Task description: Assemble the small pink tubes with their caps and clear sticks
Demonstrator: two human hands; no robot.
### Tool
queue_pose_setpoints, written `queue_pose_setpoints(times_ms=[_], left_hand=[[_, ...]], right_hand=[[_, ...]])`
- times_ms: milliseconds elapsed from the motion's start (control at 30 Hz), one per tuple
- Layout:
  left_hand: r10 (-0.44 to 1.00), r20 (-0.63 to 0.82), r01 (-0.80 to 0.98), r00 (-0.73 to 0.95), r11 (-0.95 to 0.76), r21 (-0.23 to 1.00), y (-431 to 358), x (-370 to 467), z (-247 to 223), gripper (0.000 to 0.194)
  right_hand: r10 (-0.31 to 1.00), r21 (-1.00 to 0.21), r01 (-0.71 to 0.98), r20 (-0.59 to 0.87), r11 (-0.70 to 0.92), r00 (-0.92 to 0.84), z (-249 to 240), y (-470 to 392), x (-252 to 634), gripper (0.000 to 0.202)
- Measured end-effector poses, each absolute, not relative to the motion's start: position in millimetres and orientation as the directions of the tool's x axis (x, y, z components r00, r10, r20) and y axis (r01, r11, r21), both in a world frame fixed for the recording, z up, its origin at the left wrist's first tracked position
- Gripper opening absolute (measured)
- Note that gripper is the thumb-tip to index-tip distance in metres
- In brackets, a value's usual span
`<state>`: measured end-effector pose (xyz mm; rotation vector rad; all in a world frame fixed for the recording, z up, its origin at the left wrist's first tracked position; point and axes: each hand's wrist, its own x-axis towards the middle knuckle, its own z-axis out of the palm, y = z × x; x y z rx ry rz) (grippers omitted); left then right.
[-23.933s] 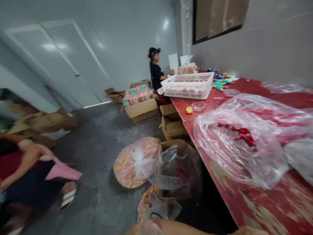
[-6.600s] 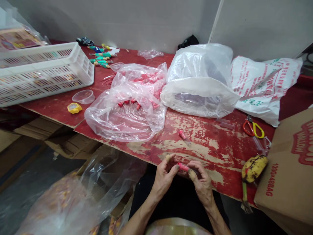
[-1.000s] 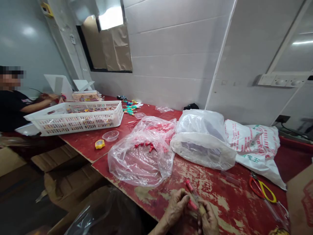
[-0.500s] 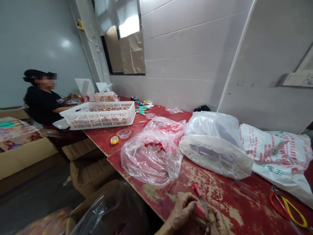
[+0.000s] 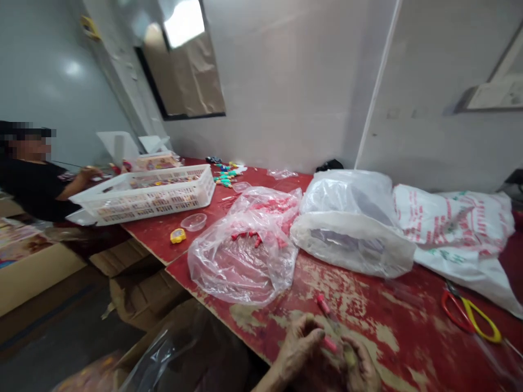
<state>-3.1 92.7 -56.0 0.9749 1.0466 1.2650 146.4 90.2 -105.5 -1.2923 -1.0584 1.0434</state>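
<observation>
Near the table's front edge, my left hand [image 5: 300, 344] pinches a small red stick-shaped piece [image 5: 329, 344] between thumb and fingers. My right hand [image 5: 362, 367] is close by on the right, its fingers curled around something small and yellowish that is too blurred to name. A second red piece [image 5: 322, 304] with a clear, thin part behind it sticks out just beyond my fingers. Whether it joins the piece in my left hand I cannot tell. Beyond my hands lies an open clear plastic bag [image 5: 241, 272] with several similar red pieces in it.
Scissors [image 5: 469, 316] with red and yellow handles lie right. Behind are a translucent bag [image 5: 351, 218] and a printed white sack [image 5: 453, 223]. A white basket [image 5: 151, 204], clear cup [image 5: 193, 221] and yellow tape measure [image 5: 177, 236] stand left. A co-worker [image 5: 32, 185] sits far left; cardboard boxes [image 5: 134, 288] are below.
The camera view has swung to the right, so the basket, bags and co-worker appear further left. My hands stay together around the small pieces, with only a slight shift of the fingers.
</observation>
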Motion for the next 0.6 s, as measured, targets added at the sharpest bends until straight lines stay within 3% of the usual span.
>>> queue_pose_setpoints(times_ms=[67, 167, 267, 400, 500, 600], left_hand=[[0.995, -0.073, -0.334, 0.069, 0.092, 0.938, 91.4, -3.9, -53.1, 0.027], [0.994, -0.082, -0.391, 0.070, 0.103, 0.915, 95.0, -6.6, -49.5, 0.035], [0.988, -0.154, -0.261, 0.024, 0.155, 0.953, 98.8, -8.4, -47.1, 0.026], [0.972, -0.234, -0.095, 0.021, 0.235, 0.967, 97.7, -8.2, -47.2, 0.040], [0.980, -0.196, -0.200, 0.028, 0.197, 0.960, 97.0, -7.8, -49.3, 0.030], [0.991, -0.131, -0.300, 0.001, 0.125, 0.946, 98.4, -7.8, -50.4, 0.034]], right_hand=[[0.986, -1.000, 0.016, 0.013, 0.010, 0.164, -96.1, 87.0, 147.3, 0.047], [0.988, -0.998, 0.024, 0.068, 0.066, 0.138, -84.4, 86.3, 148.0, 0.040], [0.986, -0.994, 0.038, 0.107, 0.103, 0.128, -81.8, 86.9, 148.4, 0.035], [0.995, -0.998, 0.048, 0.055, 0.051, 0.080, -83.2, 87.2, 148.8, 0.035], [0.992, -0.993, 0.073, 0.099, 0.093, 0.082, -79.7, 87.8, 148.7, 0.032], [0.980, -0.981, 0.080, 0.185, 0.178, 0.079, -76.2, 87.9, 148.5, 0.029]])
